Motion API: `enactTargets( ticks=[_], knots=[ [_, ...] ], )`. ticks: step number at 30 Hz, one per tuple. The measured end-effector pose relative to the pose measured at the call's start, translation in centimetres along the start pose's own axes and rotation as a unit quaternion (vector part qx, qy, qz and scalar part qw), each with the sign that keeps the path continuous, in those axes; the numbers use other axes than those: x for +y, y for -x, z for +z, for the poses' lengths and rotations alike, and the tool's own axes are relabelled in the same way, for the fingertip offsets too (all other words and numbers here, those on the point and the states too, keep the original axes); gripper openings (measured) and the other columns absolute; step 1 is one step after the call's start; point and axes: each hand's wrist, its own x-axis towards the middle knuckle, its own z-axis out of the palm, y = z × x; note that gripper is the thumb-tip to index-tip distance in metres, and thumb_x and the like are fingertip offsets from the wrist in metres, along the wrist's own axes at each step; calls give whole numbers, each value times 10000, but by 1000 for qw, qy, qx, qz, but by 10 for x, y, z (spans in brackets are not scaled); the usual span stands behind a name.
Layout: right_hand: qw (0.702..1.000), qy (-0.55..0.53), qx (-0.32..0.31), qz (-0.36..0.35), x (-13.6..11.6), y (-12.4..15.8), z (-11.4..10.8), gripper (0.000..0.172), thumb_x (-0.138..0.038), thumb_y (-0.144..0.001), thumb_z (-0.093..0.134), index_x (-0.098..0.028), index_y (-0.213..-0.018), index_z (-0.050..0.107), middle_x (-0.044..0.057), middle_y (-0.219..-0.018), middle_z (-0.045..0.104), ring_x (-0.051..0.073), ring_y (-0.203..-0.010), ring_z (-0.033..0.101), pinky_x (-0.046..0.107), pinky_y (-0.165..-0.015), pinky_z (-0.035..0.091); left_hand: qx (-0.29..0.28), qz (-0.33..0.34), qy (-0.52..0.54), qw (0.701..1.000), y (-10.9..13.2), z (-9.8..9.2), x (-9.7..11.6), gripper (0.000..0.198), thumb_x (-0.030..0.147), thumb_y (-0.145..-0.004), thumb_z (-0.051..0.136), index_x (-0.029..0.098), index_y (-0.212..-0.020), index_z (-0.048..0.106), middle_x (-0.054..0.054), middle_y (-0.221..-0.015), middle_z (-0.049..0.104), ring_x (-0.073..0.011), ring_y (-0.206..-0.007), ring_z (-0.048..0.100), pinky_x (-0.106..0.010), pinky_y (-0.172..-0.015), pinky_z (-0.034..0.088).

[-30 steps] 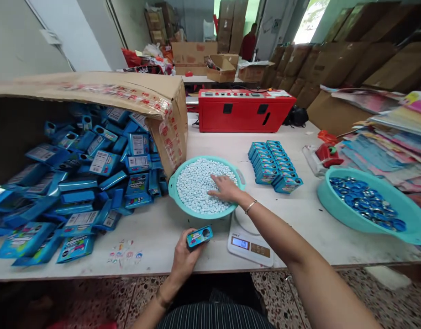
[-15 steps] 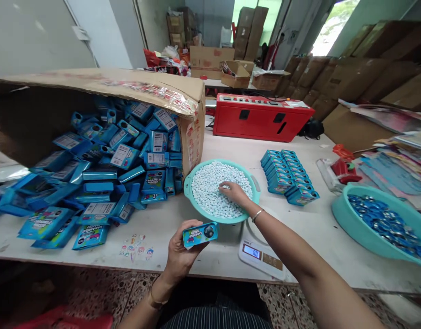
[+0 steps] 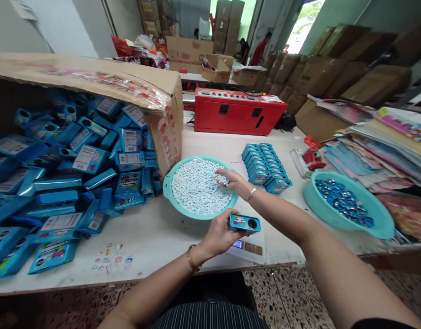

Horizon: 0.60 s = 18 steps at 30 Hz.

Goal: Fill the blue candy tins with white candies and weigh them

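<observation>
My left hand (image 3: 220, 236) holds a small blue candy tin (image 3: 244, 223) with a round hole in its face, just above the white digital scale (image 3: 249, 246). My right hand (image 3: 231, 179) sits at the right side of the teal bowl (image 3: 169, 196), fingers closed on a pinch of the white candy pellets (image 3: 197, 187) that fill it. A bracelet shows on each wrist.
A tipped cardboard box (image 3: 94, 82) spills many blue tins (image 3: 76, 169) at left. Two rows of blue tins (image 3: 267, 167) stand behind the bowl. A second teal bowl (image 3: 381, 221) of blue lids sits at right, near a red tape dispenser (image 3: 313, 157), stacked printed sheets (image 3: 385, 137) and a red machine (image 3: 238, 112).
My left hand carried the blue tin right and up, over the scale. My right hand shifted from the pellets' middle to the bowl's right side and lifted some pellets.
</observation>
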Motion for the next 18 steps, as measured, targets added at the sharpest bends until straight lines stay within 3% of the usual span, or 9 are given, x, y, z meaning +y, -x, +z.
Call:
enactTargets(
  ticks=[5, 10, 13, 15, 18],
  knots=[
    [1000, -2, -27, 15, -10, 2, -8, 112, -236, -931, 557, -156, -853, 560, 1, -678, 546, 52, -464, 494, 105, -345, 298, 10, 19, -98, 995, -46, 49, -37, 384, 93, -655, 759, 170, -1001, 611, -54, -930, 688, -215, -866, 653, -338, -808, 510],
    [999, -39, -22, 7, -12, -1, -6, 104, -242, -960, 508, -172, -888, 534, 0, -739, 562, 60, -535, 566, 102, -381, 381, 18, 17, -94, 995, -64, 59, -54, 469, 109, -730, 679, 165, -1173, 535, -118, -1141, 656, -262, -1073, 623, -418, -951, 482],
    [998, -65, -20, 10, -12, -4, 0, 68, -229, -952, 509, -181, -905, 506, 8, -762, 567, 83, -576, 606, 114, -384, 414, 7, 27, -82, 996, -52, 53, -54, 652, 165, -753, 675, 143, -1349, 412, -167, -1336, 573, -289, -1248, 547, -446, -1047, 440],
    [997, -77, -26, 13, -11, -7, 5, 62, -229, -948, 511, -185, -906, 498, 13, -748, 557, 103, -593, 624, 116, -372, 412, 9, 32, -82, 996, -31, 45, -55, 749, 215, -763, 683, 139, -1426, 344, -189, -1463, 470, -309, -1365, 447, -461, -1120, 381],
    [995, -89, -32, 8, -10, -14, 12, 67, -253, -936, 542, -192, -930, 514, 13, -742, 545, 122, -600, 634, 131, -366, 420, 37, 29, -96, 994, 16, 23, -60, 659, 299, -839, 629, 181, -1437, 380, -157, -1494, 456, -291, -1398, 417, -456, -1158, 344]
  ],
)
